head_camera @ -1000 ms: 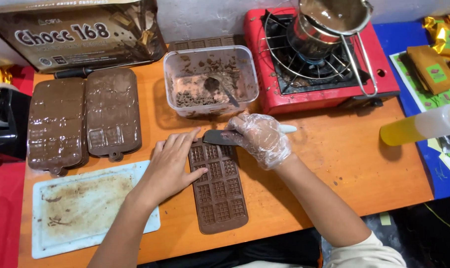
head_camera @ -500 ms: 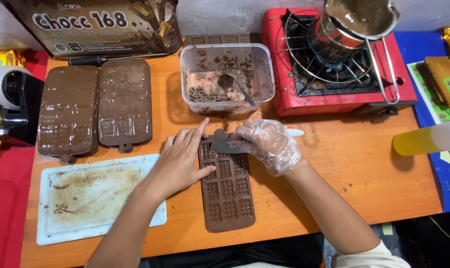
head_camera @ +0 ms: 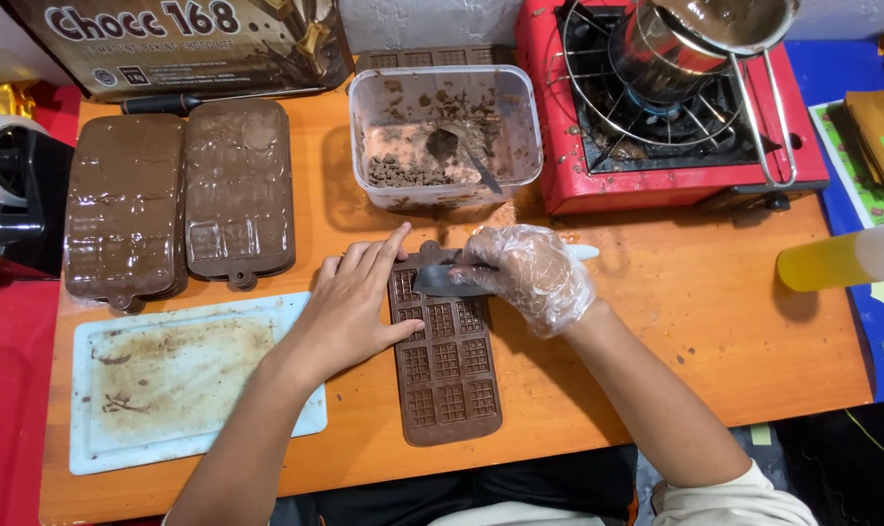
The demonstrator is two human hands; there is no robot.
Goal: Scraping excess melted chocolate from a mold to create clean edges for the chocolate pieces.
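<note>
Head view: dark rectangular box (head_camera: 184, 44) behind table; right hand (head_camera: 525, 275) grips scraper (head_camera: 444, 281).

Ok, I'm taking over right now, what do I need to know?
Left hand: bare, flat on the left edge of the brown mould, steadying it.
Right hand: in a clear glove, holding a scraper across the mould's top end.
Done: two filled moulds lie at the left.
Left: this mould's squares look scraped, not full; chocolate bits remain in the tub.
</note>
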